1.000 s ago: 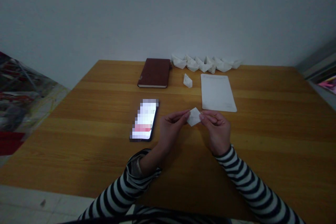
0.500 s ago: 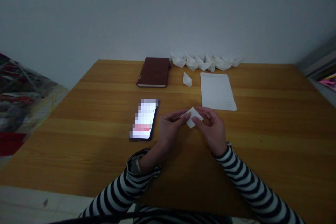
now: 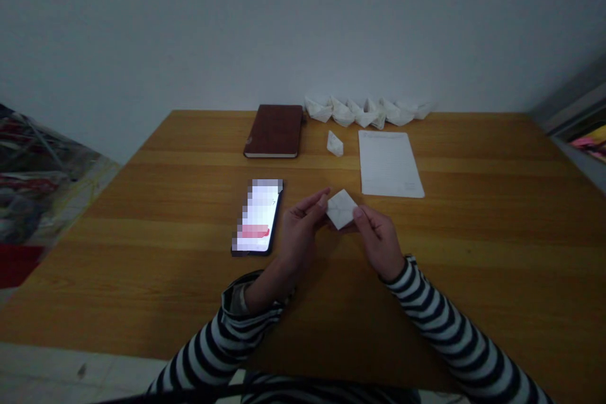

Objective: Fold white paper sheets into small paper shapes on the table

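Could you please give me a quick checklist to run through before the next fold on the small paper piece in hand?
1. Both hands on the folded paper: ok; the left hand pinches its left edge and the right hand its lower right corner.
2. Paper lifted off the table: cannot tell.
3. Creases lined up: cannot tell, too dim.
4. Phone lit and in view beside the left hand: ok.
5. Spare sheet lying flat beyond the hands: ok.
6. Finished paper boats by the wall, apart from the hands: ok.
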A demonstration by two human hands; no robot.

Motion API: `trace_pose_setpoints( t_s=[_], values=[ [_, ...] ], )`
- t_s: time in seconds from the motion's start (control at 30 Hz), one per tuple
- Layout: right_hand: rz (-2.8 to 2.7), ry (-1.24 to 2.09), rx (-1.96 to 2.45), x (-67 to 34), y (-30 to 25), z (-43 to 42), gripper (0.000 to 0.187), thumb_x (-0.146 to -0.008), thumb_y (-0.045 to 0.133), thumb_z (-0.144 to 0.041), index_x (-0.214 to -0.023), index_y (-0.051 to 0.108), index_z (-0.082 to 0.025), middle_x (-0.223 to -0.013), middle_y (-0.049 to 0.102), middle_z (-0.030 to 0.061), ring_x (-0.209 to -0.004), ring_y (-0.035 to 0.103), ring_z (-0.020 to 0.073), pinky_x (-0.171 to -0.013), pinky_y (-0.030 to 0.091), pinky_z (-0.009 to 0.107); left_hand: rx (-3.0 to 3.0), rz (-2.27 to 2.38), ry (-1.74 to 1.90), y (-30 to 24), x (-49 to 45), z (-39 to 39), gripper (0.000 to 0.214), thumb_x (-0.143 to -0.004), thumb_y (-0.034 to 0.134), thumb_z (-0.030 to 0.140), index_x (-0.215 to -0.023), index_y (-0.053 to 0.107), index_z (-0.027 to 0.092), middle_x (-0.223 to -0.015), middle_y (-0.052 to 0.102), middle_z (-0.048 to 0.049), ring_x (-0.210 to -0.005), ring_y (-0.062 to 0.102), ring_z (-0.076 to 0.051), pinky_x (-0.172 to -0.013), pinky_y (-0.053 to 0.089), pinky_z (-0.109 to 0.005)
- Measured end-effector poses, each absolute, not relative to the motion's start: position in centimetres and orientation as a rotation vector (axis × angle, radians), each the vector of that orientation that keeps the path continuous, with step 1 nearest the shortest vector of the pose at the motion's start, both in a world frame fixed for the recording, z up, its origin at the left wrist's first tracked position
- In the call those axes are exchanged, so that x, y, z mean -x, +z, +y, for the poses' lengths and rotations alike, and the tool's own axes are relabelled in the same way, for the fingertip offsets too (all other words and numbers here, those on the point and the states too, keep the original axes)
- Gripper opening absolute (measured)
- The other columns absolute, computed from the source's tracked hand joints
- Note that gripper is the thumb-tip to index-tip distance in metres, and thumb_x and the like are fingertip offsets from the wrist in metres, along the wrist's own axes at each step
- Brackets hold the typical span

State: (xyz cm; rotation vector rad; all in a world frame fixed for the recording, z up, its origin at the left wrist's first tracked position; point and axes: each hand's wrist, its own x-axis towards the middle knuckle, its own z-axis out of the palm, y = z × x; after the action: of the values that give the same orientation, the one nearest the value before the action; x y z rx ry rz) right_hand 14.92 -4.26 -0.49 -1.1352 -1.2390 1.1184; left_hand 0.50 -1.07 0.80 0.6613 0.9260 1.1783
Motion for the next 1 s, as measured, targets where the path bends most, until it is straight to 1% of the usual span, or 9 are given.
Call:
trace_pose_setpoints(
  t_s=[0.1,0.23,0.3,0.47,0.67,0.8,0.87,0.93,1.0],
  values=[
    [-1.311,1.02,1.185,-15.2,-0.7,-4.2,0.034,-0.097,0.048,-0.043,-0.088,0.07,-0.018,-0.076,0.071,0.0036,-0.066,0.067,0.0177,-0.063,0.055,0.027,-0.761,0.927,1.138,0.9,-0.5,-1.1,0.041,-0.072,0.08,0.037,-0.107,0.074,0.016,-0.088,0.077,-0.0061,-0.073,0.069,-0.015,-0.072,0.055,-0.027],
    [-1.454,0.861,1.265,-15.2,-0.7,-4.4,0.032,-0.097,0.048,-0.038,-0.081,0.068,-0.018,-0.069,0.069,0.002,-0.064,0.066,0.0161,-0.06,0.05,0.024,-0.924,1.074,1.133,1.0,-0.8,-1.2,0.039,-0.061,0.087,0.03,-0.095,0.076,0.014,-0.079,0.076,-0.0043,-0.068,0.068,-0.013,-0.066,0.054,-0.022],
    [-1.467,0.871,1.26,-15.0,-0.7,-4.6,0.033,-0.097,0.048,-0.038,-0.079,0.067,-0.018,-0.068,0.069,0.002,-0.064,0.066,0.0161,-0.061,0.05,0.024,-0.937,1.116,1.158,1.2,-0.8,-1.2,0.041,-0.061,0.087,0.029,-0.096,0.075,0.014,-0.076,0.075,-0.0031,-0.064,0.066,-0.012,-0.062,0.053,-0.021],
    [-1.355,0.999,1.205,-14.9,-0.6,-4.5,0.035,-0.097,0.048,-0.041,-0.081,0.069,-0.018,-0.07,0.071,0.0031,-0.065,0.068,0.0176,-0.063,0.053,0.026,-0.937,0.999,1.103,1.3,-0.1,-0.9,0.062,-0.068,0.083,0.034,-0.125,0.065,0.015,-0.074,0.075,-0.001,-0.06,0.062,-0.01,-0.062,0.052,-0.022],
    [-1.134,1.226,1.099,-15.1,-0.8,-3.9,0.036,-0.093,0.053,-0.049,-0.092,0.072,-0.018,-0.078,0.074,0.0047,-0.068,0.07,0.0195,-0.064,0.058,0.031,-0.825,0.794,1.004,0.3,0.6,-0.3,0.066,-0.078,0.075,0.04,-0.136,0.055,0.014,-0.089,0.075,-0.0054,-0.075,0.067,-0.014,-0.076,0.054,-0.028],
    [-0.987,1.284,1.095,-15.4,-1.3,-3.6,0.037,-0.09,0.058,-0.051,-0.09,0.073,-0.018,-0.078,0.074,0.0048,-0.066,0.069,0.0192,-0.061,0.059,0.031,-0.939,0.76,1.027,0.8,0.9,-0.1,0.069,-0.089,0.06,0.047,-0.149,0.036,0.024,-0.091,0.075,-0.0031,-0.082,0.07,-0.016,-0.084,0.054,-0.033],
    [-0.962,1.294,1.095,-15.6,-1.5,-3.5,0.035,-0.089,0.06,-0.051,-0.086,0.073,-0.018,-0.076,0.074,0.0042,-0.065,0.068,0.0181,-0.061,0.059,0.03,-1.17,0.795,1.022,1.2,1.1,0.0,0.061,-0.087,0.064,0.044,-0.142,0.048,0.026,-0.098,0.076,-0.004,-0.091,0.07,-0.018,-0.091,0.053,-0.034],
    [-0.982,1.309,1.09,-15.6,-1.4,-3.5,0.034,-0.088,0.061,-0.05,-0.082,0.073,-0.018,-0.073,0.073,0.0033,-0.063,0.067,0.0168,-0.062,0.059,0.03,-1.376,0.877,0.988,1.4,1.2,0.0,0.044,-0.08,0.073,0.036,-0.121,0.069,0.022,-0.104,0.076,-0.0057,-0.098,0.069,-0.021,-0.094,0.051,-0.033],
    [-1.019,1.295,1.099,-15.6,-1.2,-3.5,0.034,-0.087,0.062,-0.05,-0.078,0.072,-0.018,-0.07,0.072,0.0027,-0.062,0.066,0.0162,-0.062,0.058,0.029,-1.429,0.98,0.969,1.4,1.1,-0.1,0.03,-0.074,0.078,0.031,-0.101,0.077,0.019,-0.104,0.077,-0.0068,-0.097,0.07,-0.023,-0.092,0.053,-0.033]
  ],
)
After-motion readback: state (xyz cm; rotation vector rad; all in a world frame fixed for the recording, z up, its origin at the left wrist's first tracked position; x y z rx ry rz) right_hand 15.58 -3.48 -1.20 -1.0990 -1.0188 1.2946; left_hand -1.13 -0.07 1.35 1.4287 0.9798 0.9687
